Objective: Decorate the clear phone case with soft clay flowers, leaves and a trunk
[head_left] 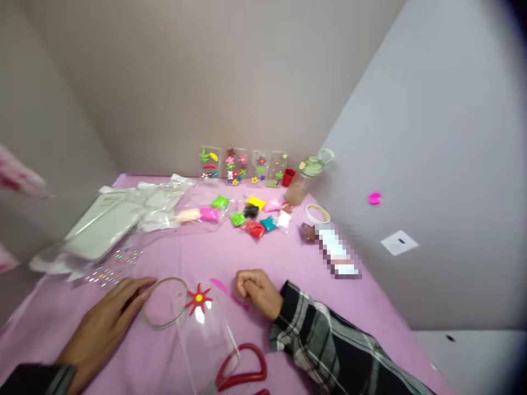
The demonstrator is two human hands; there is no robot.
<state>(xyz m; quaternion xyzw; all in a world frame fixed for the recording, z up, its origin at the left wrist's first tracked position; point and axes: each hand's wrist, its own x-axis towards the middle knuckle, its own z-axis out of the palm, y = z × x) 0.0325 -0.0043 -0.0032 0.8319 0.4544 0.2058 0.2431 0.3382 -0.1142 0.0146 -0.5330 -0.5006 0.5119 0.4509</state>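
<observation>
A clear phone case (206,343) lies flat near the front, bearing a red clay flower (199,298) with a yellow centre. My left hand (109,315) rests on the cloth with fingers stretched, its fingertips by a thin metal ring (145,311). Right of the case, my right hand (257,291) is curled closed; whatever it may hold is hidden. Between that hand and the case lies a pink strip (229,293). Red-handled scissors (242,378) partly overlap the lower part of the case.
Packets of coloured clay (255,229) lie mid-table. Decorated clear cases (236,166) stand against the wall beside a red cup (289,177) and a jug (298,186). Plastic-wrapped cases (105,225) and gems (102,276) are at left; tape (317,206) lies right.
</observation>
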